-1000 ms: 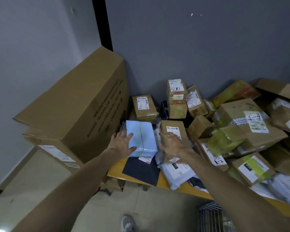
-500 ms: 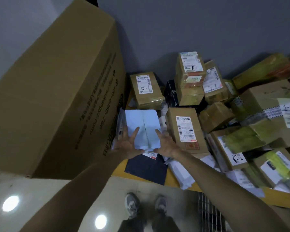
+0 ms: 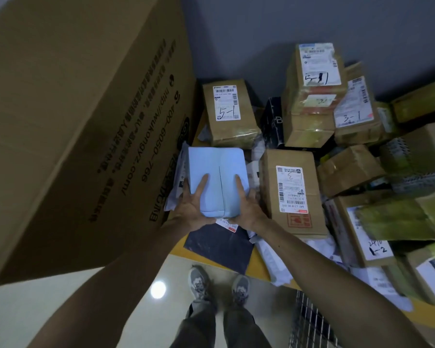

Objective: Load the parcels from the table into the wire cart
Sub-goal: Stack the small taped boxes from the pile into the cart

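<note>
**A:** where'd the blue parcel [image 3: 217, 177] end up?

**B:** dead centre, by the table's [image 3: 259, 268] near edge. Left hand [image 3: 192, 205] and right hand [image 3: 246, 207] both gripped its sides, thumbs on top. Wire cart [image 3: 309, 320] was at 5 o'clock, big carton [image 3: 73, 121] at 9.

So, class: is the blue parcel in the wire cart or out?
Out: left hand and right hand hold the parcel over the table; the wire cart sits apart, lower right.

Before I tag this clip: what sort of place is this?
Probably a parcel sorting or pickup room: labelled cardboard parcels heaped on a yellow table, with a wire cart beside it.
</note>
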